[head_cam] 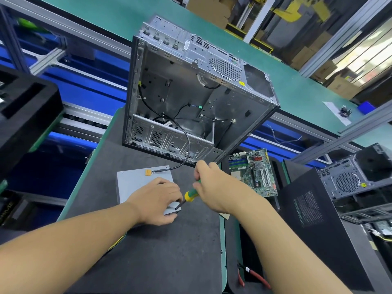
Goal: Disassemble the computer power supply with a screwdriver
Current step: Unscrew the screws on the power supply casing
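Note:
The grey power supply box [135,183] lies flat on the dark mat [161,251] in front of me. My left hand [158,201] rests on its near right corner, fingers curled over the edge. My right hand [214,185] grips a green and yellow screwdriver [189,195], whose dark tip points down-left at that corner, just by my left fingers. An orange connector [148,172] on a black cable lies on the box top.
An open, emptied computer case [191,98] stands just behind the box. To the right lie a motherboard [254,172], a black case panel [318,219], another case [358,177] and red-handled pliers [252,276]. A black foam tray [25,111] sits at the left.

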The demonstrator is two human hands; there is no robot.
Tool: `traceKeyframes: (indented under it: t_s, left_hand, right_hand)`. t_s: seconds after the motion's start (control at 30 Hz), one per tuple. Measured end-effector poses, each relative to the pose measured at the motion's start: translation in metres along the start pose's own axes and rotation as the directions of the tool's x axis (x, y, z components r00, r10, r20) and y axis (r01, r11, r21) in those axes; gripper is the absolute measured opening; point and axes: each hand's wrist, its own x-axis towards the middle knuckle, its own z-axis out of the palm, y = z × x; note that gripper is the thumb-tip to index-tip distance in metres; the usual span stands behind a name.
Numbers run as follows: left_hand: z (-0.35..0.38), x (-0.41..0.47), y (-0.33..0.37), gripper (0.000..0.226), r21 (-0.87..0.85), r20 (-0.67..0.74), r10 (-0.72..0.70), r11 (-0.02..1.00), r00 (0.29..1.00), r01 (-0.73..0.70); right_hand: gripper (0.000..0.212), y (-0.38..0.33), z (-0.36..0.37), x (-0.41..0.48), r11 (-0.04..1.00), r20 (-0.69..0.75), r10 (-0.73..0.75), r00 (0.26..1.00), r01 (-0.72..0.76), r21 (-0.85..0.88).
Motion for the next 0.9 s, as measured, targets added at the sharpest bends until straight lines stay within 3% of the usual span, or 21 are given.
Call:
traceKeyframes:
  t_s: [0.13,0.27,0.37,0.47,0.6,0.8,0.9]
  left_hand:
    - [0.0010,-0.0001,-0.0011,0.038,0.004,0.011,0.016,1.000,1.000,-0.016]
    - [0.0034,-0.0002,-0.0032,0.018,0.041,0.032,0.029,0.999,0.999,-0.031]
    - [0.0045,-0.0001,-0.0038,0.020,0.071,0.032,0.038,0.997,0.999,-0.040]
    - [0.0042,0.0000,-0.0037,0.022,0.093,0.041,0.040,0.995,0.998,-0.044]
    - [0.0024,-0.0007,-0.0020,0.028,0.084,0.008,0.037,0.996,0.999,-0.038]
    - [0.0006,-0.0009,-0.0009,0.021,0.079,0.030,0.035,0.996,0.999,-0.037]
    - [0.0019,0.0003,-0.0018,0.020,0.075,0.041,0.035,0.996,0.999,-0.038]
  right_hand:
    - [0.017,0.0012,-0.0069,-0.0028,1.000,0.126,0.011,0.992,-0.009,-0.013]
    - [0.014,-0.0033,-0.0049,-0.0054,0.997,0.075,0.058,0.995,-0.055,-0.045]
    - [0.019,-0.0046,-0.0017,-0.0022,0.993,0.051,0.049,0.997,-0.044,-0.107]
    - [0.016,-0.0025,-0.0026,0.0011,0.999,0.012,-0.031,0.999,0.031,-0.023]
    - [0.025,-0.0009,-0.0073,0.0014,0.989,0.093,-0.103,0.990,0.092,0.117]
    - [0.050,-0.0017,0.0008,-0.0004,0.989,-0.027,0.147,0.989,-0.147,-0.020]
    - [0.038,-0.0010,-0.0020,0.0013,0.990,-0.025,0.137,0.990,-0.137,-0.014]
